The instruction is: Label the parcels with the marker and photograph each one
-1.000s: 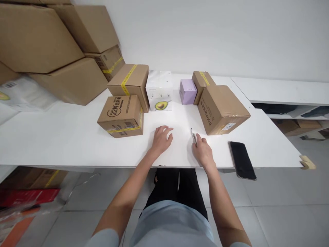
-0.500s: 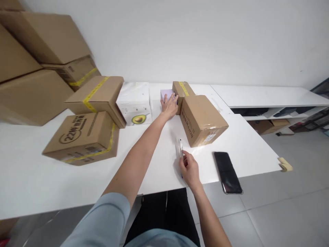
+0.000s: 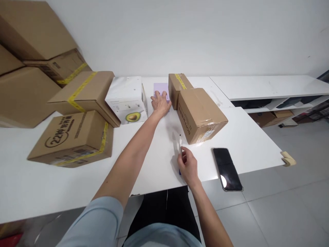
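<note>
My left hand [image 3: 160,104] reaches out across the white table [image 3: 151,164], its fingers spread over the small purple box [image 3: 160,87]. The thumb is at the box's right side and the other fingers are over its top and left side; I cannot tell whether they squeeze it. The purple box is near the wall [image 3: 164,37], between the white box [image 3: 124,91] with the avocado picture and the small taped carton [image 3: 178,85].

My right hand [image 3: 189,166] is closer to me, above the near part of the table, pinching a pen [image 3: 180,142] between thumb and fingers. The pen's dark tip points away from me, and its blue end shows below my fingers. I cannot tell whether the pen touches the table.

To the right of the pen, a larger carton [image 3: 203,109] is just in front of the small taped one. The phone [image 3: 227,169] lies to the right of my right hand, with its near end over the table's edge. On my left, the carton marked 22 [image 3: 69,135] is in front of a wider carton [image 3: 84,87] with yellow tape.
</note>
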A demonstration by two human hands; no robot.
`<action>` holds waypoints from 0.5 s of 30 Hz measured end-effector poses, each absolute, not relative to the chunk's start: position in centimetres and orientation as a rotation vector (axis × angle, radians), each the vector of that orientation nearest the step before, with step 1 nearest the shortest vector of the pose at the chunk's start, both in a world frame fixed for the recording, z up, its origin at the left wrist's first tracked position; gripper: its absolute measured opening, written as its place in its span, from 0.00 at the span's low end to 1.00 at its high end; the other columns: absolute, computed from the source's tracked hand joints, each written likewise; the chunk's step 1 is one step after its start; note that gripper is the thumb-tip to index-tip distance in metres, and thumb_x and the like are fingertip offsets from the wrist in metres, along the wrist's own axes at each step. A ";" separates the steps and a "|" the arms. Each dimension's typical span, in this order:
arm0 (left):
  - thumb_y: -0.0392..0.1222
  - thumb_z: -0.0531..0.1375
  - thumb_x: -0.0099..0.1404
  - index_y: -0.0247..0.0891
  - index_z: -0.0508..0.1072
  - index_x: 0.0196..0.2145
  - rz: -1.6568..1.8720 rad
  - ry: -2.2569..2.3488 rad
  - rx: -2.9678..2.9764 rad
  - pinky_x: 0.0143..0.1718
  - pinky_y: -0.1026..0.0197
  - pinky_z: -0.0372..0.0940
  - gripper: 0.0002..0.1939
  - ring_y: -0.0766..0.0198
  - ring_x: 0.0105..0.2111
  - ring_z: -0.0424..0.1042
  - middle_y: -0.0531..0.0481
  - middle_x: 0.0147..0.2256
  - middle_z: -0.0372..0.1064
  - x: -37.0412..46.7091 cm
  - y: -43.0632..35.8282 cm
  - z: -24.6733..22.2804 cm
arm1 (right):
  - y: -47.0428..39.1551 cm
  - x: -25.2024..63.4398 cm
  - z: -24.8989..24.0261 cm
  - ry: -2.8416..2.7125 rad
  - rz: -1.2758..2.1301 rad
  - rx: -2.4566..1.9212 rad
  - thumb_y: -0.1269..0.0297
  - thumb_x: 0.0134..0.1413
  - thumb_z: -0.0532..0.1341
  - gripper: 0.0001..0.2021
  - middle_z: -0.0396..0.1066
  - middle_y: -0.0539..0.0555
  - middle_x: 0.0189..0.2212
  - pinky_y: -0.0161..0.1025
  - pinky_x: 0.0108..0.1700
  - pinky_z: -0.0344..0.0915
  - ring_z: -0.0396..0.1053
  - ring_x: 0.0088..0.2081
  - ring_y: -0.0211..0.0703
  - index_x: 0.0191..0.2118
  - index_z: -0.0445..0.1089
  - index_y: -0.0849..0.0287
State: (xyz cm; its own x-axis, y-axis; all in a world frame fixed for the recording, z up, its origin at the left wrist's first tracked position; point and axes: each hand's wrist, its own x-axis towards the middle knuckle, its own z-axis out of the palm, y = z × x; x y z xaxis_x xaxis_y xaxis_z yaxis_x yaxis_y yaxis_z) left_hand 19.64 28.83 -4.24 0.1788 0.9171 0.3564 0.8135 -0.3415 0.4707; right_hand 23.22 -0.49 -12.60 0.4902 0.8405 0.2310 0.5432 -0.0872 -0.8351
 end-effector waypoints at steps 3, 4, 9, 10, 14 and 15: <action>0.42 0.64 0.57 0.43 0.69 0.54 0.923 1.647 2.302 0.47 0.37 0.65 0.26 0.33 0.55 0.61 0.35 0.57 0.56 17.9 26.5 -4.4 | -0.4 23.3 -12.6 -1.114 0.395 -1.736 0.60 0.56 0.55 0.19 0.72 0.52 0.32 0.37 0.30 0.66 0.65 0.24 0.36 0.51 0.69 0.61; 0.42 0.65 0.56 0.43 0.69 0.53 0.947 1.635 2.302 0.48 0.36 0.65 0.26 0.34 0.55 0.62 0.35 0.56 0.56 17.2 25.6 -4.4 | -0.4 23.4 -12.6 -1.110 0.396 -1.729 0.60 0.56 0.55 0.19 0.72 0.52 0.31 0.37 0.30 0.66 0.64 0.24 0.36 0.51 0.69 0.61; 0.40 0.66 0.52 0.42 0.67 0.53 1.014 1.508 2.322 0.53 0.37 0.65 0.30 0.38 0.53 0.66 0.36 0.53 0.58 12.8 20.3 -4.6 | -0.4 23.6 -12.5 -1.081 0.383 -1.709 0.59 0.55 0.56 0.18 0.71 0.51 0.30 0.38 0.31 0.66 0.63 0.23 0.36 0.49 0.69 0.60; 0.40 0.66 0.51 0.41 0.67 0.54 1.013 1.434 2.364 0.53 0.38 0.65 0.31 0.39 0.54 0.65 0.37 0.53 0.58 11.5 18.9 -4.8 | -0.4 23.6 -12.5 -1.071 0.372 -1.708 0.59 0.55 0.56 0.18 0.71 0.51 0.29 0.38 0.31 0.66 0.64 0.23 0.36 0.49 0.69 0.60; 0.42 0.67 0.49 0.41 0.61 0.56 1.055 1.075 2.548 0.55 0.40 0.66 0.37 0.44 0.58 0.61 0.39 0.53 0.55 4.6 12.9 -6.1 | -0.6 23.7 -12.5 -1.041 0.348 -1.719 0.58 0.54 0.55 0.21 0.69 0.49 0.28 0.39 0.32 0.66 0.65 0.24 0.38 0.51 0.68 0.61; 0.42 0.67 0.49 0.42 0.59 0.57 1.068 1.001 2.577 0.56 0.40 0.65 0.38 0.45 0.59 0.59 0.40 0.54 0.54 2.8 11.5 -6.4 | -0.7 23.7 -12.6 -1.038 0.348 -1.725 0.58 0.53 0.55 0.21 0.68 0.49 0.28 0.39 0.33 0.66 0.65 0.24 0.38 0.52 0.68 0.61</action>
